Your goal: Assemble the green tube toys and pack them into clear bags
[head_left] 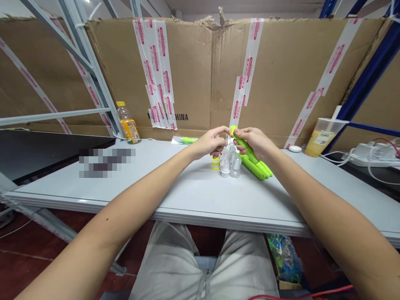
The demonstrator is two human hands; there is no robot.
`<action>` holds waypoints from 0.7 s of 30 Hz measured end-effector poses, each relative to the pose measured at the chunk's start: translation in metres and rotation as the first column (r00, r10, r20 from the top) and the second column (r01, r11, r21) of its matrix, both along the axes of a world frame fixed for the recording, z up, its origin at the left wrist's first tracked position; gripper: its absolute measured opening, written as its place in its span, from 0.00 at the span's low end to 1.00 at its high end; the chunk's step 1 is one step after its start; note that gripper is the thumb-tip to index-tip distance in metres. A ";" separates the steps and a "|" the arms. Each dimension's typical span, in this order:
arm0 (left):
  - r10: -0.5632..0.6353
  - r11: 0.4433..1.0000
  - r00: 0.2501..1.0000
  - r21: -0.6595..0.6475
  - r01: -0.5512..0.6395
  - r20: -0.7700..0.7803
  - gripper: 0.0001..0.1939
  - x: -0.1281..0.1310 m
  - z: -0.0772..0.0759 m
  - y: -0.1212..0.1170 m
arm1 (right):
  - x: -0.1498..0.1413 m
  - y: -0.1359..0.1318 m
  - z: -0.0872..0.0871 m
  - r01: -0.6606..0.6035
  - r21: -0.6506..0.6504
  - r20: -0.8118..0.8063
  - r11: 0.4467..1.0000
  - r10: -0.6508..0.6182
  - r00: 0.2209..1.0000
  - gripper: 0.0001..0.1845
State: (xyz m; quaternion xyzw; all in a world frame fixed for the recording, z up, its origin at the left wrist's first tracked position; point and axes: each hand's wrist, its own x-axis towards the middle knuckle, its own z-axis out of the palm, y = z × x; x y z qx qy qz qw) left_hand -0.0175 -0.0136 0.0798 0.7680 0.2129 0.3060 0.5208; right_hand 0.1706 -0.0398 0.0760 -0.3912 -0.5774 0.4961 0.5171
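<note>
My right hand is closed around a bright green tube-shaped piece, tilted, with its upper end toward my left hand. At that end shows a yellow ring-like piece. My left hand has its fingers bent, with the fingertips closed at this yellow piece. Below my hands, several small clear plastic bottles stand in a cluster on the table. Loose yellow rings lie just left of them. More green tube-shaped pieces rest side by side under my right hand.
The white table is backed by a taped cardboard wall. A juice bottle stands at the back left, near a green packet. At right are a drink cup, a small white case and a power strip with cables.
</note>
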 end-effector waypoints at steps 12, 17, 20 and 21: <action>-0.042 0.998 0.997 -0.038 0.044 0.061 0.13 -0.005 0.008 -0.004 | 0.008 -0.006 0.005 -0.076 0.046 0.089 0.996 0.072 0.993 0.28; 0.068 0.996 0.997 0.054 -0.070 0.038 0.13 -0.008 0.014 -0.004 | 0.003 -0.010 0.007 -0.089 0.070 -0.040 0.994 0.092 0.995 0.27; 0.154 0.980 0.988 0.123 -0.157 0.030 0.13 -0.011 0.015 -0.001 | 0.001 -0.012 0.007 -0.118 0.103 -0.072 0.988 0.126 0.989 0.27; 0.170 0.975 0.985 0.142 -0.173 0.030 0.13 -0.012 0.014 0.001 | 0.001 -0.012 0.006 -0.128 0.116 -0.067 0.985 0.136 0.988 0.27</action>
